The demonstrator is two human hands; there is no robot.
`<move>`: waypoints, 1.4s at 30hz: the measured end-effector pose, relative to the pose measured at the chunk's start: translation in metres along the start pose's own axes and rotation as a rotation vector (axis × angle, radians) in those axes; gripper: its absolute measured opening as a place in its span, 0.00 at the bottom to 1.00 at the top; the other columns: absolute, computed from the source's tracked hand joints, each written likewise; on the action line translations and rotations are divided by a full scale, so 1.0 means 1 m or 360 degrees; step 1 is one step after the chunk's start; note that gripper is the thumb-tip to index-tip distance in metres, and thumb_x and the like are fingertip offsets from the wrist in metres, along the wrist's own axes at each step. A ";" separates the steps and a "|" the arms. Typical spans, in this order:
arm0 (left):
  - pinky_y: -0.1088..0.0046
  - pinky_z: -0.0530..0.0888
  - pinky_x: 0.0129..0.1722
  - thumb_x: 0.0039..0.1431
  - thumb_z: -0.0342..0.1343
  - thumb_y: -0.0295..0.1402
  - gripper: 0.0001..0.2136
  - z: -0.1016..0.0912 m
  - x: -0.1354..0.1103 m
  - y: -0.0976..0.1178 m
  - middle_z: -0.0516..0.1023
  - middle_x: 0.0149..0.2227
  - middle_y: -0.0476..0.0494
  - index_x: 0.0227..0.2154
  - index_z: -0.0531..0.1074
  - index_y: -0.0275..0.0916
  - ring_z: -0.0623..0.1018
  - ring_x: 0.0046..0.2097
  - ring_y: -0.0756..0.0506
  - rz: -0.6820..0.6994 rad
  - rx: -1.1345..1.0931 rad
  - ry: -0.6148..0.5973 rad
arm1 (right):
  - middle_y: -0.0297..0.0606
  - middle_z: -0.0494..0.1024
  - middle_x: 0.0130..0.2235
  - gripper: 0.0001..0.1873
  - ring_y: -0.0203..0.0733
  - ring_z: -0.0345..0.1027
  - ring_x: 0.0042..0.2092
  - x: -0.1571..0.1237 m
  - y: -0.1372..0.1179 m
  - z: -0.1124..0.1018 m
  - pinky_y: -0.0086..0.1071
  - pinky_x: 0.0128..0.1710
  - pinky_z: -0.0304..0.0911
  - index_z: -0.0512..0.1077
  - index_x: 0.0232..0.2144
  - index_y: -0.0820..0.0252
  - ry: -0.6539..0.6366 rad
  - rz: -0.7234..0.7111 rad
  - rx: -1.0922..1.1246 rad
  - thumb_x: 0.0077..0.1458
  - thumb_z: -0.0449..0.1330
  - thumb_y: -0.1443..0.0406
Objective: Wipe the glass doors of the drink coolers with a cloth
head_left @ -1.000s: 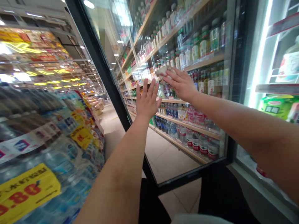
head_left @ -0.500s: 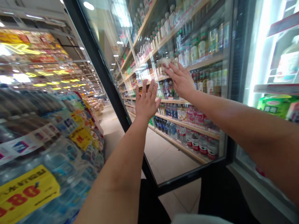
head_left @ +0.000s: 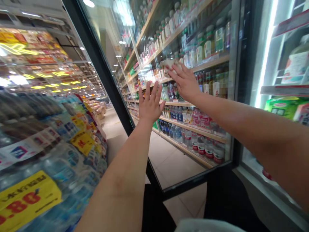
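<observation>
1. The right hand and its cloth have slid slightly higher up the glass door.
2. Its fingers pin the crumpled cloth against the pane.
3. The left hand rests open, fingers spread, just beside.

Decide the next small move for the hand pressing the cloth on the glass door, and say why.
Probably sweep the cloth sideways: the right hand presses it high on the glass door, while the left hand braces the door, palm flat, just below.
</observation>
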State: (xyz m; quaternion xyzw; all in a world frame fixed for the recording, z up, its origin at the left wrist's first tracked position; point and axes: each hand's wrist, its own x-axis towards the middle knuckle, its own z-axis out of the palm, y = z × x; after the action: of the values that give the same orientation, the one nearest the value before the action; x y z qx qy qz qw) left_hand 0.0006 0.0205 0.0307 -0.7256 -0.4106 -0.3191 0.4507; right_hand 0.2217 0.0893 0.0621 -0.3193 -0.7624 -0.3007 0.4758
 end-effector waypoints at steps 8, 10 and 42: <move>0.48 0.30 0.74 0.71 0.51 0.41 0.31 0.000 -0.001 -0.001 0.48 0.74 0.45 0.73 0.53 0.43 0.39 0.75 0.38 -0.0001 -0.0020 0.0017 | 0.31 0.59 0.72 0.29 0.53 0.45 0.74 -0.014 -0.003 -0.002 0.60 0.69 0.51 0.63 0.67 0.48 -0.0057 -0.0199 0.0007 0.67 0.47 0.69; 0.47 0.30 0.74 0.72 0.50 0.42 0.30 0.000 -0.001 -0.001 0.49 0.74 0.45 0.73 0.54 0.43 0.39 0.75 0.38 -0.0004 -0.0058 0.0022 | 0.29 0.59 0.72 0.31 0.54 0.47 0.74 -0.011 -0.005 -0.001 0.60 0.68 0.54 0.61 0.68 0.44 0.0025 -0.0074 0.0005 0.66 0.48 0.70; 0.46 0.30 0.73 0.71 0.50 0.42 0.30 -0.001 -0.001 -0.001 0.50 0.74 0.44 0.73 0.54 0.41 0.40 0.75 0.37 0.0000 -0.0069 0.0035 | 0.40 0.65 0.69 0.29 0.49 0.49 0.74 -0.020 -0.003 -0.002 0.56 0.71 0.52 0.67 0.62 0.58 0.0074 -0.0179 0.0193 0.60 0.45 0.73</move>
State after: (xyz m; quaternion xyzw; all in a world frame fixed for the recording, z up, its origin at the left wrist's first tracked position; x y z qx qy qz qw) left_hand -0.0007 0.0199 0.0307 -0.7316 -0.3987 -0.3359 0.4393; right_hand 0.2273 0.0812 0.0438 -0.2394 -0.7848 -0.2875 0.4941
